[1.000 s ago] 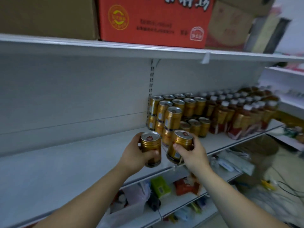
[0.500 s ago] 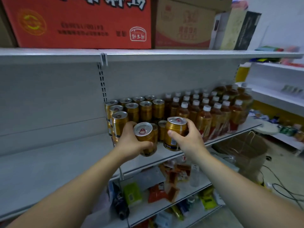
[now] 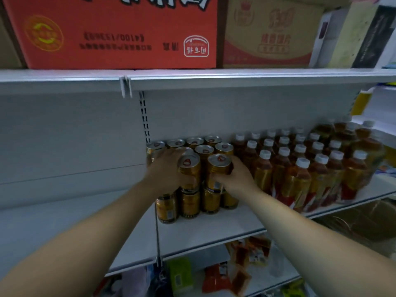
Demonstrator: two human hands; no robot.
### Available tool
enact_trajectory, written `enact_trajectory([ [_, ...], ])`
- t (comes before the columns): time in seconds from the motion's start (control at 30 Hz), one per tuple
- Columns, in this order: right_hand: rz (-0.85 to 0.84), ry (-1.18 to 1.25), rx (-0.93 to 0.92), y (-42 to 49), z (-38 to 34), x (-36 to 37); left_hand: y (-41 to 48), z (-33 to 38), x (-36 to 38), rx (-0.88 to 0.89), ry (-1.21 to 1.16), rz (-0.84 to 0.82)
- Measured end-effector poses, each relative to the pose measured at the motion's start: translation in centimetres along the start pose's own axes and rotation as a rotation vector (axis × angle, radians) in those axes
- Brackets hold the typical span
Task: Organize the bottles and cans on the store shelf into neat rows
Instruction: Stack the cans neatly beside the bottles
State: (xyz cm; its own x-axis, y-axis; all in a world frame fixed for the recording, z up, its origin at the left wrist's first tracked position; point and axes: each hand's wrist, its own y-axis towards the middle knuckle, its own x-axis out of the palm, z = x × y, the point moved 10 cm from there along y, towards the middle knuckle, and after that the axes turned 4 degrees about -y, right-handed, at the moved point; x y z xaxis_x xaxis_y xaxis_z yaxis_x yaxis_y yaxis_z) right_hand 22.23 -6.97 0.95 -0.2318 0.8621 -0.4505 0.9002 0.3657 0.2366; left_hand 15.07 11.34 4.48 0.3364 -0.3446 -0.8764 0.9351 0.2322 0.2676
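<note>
Upside-down white print is showing on the red carton (image 3: 115, 33), too blurred to read, which is sitting beside a tan carton (image 3: 267, 33) on the top shelf (image 3: 257, 79). On the white middle shelf (image 3: 214, 228), the left hand (image 3: 166, 170) is gripping the left gold can (image 3: 189, 170) and the right hand (image 3: 234, 179) is gripping the right gold can (image 3: 218, 170), both on top of the stacked cans (image 3: 188, 203). White-capped bottles (image 3: 300, 174) of amber drink are standing in rows just to the right.

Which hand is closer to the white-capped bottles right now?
Right. The right hand, gripping a gold can, sits just left of the bottles; the left hand grips a second can farther left.
</note>
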Motion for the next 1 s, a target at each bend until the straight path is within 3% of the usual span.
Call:
enact_trajectory([
  [0.13,-0.143,0.028,-0.004,2.1,1.5,2.1,0.3,-1.9,2.2,-0.104,0.218,-0.056],
  [0.33,-0.252,0.026,-0.124,3.6,2.3,3.2,0.7,-1.8,2.4,-0.208,0.256,-0.056],
  [0.43,-0.322,-0.011,-0.148,3.6,2.5,3.4,0.9,-1.5,2.3,-0.179,0.221,-0.069],
  [0.53,-0.245,-0.141,-0.267,4.3,0.8,2.1,1.0,-1.9,0.5,-0.186,-0.316,0.055],
  [0.6,-0.077,-0.231,-0.378,5.9,-1.5,-0.3,0.4,-4.1,-1.6,-0.315,-0.61,0.294],
  [0.67,-0.083,-0.343,-0.38,8.6,-2.6,-1.0,-0.3,-6.6,-1.5,-0.512,-0.743,0.379],
  [0.8,-0.331,-0.581,-0.256,11.6,0.2,1.9,-0.5,-8.5,2.0,-0.731,-1.184,0.272],
  [1.0,-0.218,-0.486,-0.213,12.1,1.5,2.7,1.4,-8.1,3.9,-0.635,-1.506,0.127],
])
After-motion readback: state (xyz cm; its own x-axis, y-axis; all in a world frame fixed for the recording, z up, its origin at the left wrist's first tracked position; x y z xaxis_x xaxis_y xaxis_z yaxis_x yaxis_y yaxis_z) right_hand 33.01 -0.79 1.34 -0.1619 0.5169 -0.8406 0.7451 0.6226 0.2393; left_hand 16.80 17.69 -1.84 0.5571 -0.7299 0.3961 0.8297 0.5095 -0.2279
